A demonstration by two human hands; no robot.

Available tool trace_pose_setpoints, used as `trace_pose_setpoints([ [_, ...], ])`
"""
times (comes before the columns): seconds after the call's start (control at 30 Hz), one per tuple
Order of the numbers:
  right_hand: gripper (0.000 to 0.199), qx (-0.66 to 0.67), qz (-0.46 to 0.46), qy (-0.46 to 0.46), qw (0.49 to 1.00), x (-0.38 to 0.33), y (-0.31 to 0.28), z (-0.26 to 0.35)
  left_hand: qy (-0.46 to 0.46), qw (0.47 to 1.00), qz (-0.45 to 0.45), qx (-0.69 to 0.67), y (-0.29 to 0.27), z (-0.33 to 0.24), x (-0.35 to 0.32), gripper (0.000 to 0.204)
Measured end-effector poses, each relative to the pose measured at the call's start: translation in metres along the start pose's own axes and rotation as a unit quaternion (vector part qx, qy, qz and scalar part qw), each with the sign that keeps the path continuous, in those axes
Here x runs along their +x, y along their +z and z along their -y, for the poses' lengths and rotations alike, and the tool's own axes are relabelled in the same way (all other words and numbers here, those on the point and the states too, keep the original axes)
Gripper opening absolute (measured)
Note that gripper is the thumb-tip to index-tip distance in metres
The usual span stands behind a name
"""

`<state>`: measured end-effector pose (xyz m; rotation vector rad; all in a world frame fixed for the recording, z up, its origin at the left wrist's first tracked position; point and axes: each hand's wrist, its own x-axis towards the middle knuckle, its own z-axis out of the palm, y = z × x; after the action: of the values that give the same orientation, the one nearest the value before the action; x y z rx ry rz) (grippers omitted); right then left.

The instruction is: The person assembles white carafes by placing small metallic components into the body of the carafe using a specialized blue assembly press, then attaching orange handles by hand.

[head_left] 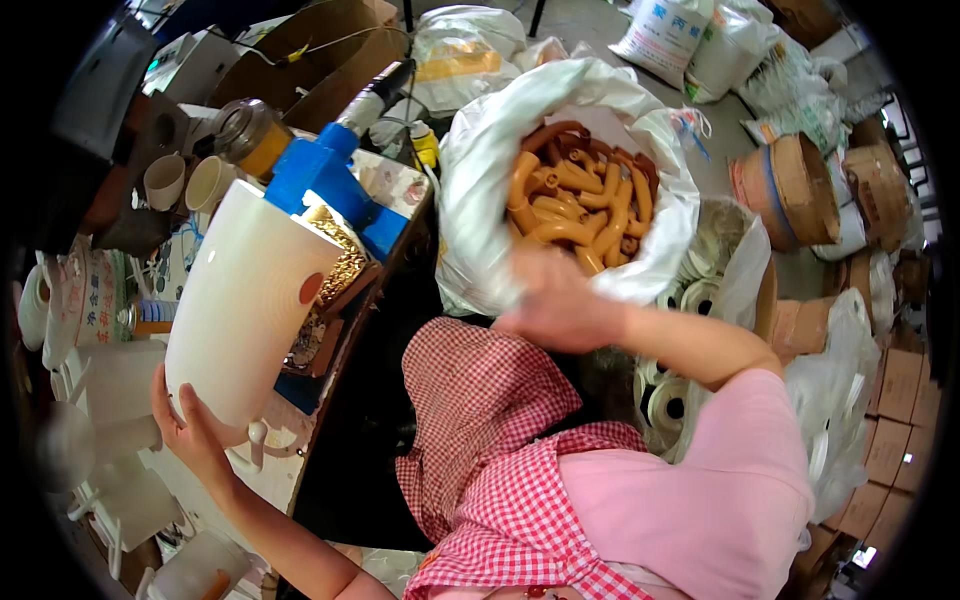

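A large cream-white plastic vessel [245, 310], like a kettle or pot body, lies tilted over the bench on the left. It has an orange-brown round spot near its edge and a small white knob at its lower end. My left hand [190, 425] cups that lower end, thumb and fingers against the wall. The upper end sits at a blue-painted metal fixture [320, 175] with gold-coloured foil beside it. My right hand [555, 300], smeared by motion, is at the near rim of a white sack [465, 250]. Inside the sack are many curved orange-brown plastic handles [580, 180]; whether the hand holds one is not visible.
More white vessels [120, 385] stand at the left. A glass jar [250, 135] and cups [165, 182] sit behind the fixture. Filled sacks [665, 35], brown tape-wrapped rolls [785, 190], a clear bag of white rings [700, 295] and stacked cartons [880, 440] occupy the right side.
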<state>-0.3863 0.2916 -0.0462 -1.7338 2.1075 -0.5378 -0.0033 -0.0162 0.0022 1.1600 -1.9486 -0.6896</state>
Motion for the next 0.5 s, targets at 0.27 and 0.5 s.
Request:
trace_pose_setpoints([
  [0.27, 0.064, -0.001, -0.006, -0.04, 0.999, 0.04, 0.162, -0.015, -0.033, 0.999, -0.007, 0.005, 0.002, -0.001, 0.006, 0.046],
  [0.5, 0.044, 0.06, -0.193, -0.137, 0.97, -0.011, 0.077, 0.026, -0.022, 0.999, -0.02, 0.032, -0.001, 0.0, 0.002, 0.047],
])
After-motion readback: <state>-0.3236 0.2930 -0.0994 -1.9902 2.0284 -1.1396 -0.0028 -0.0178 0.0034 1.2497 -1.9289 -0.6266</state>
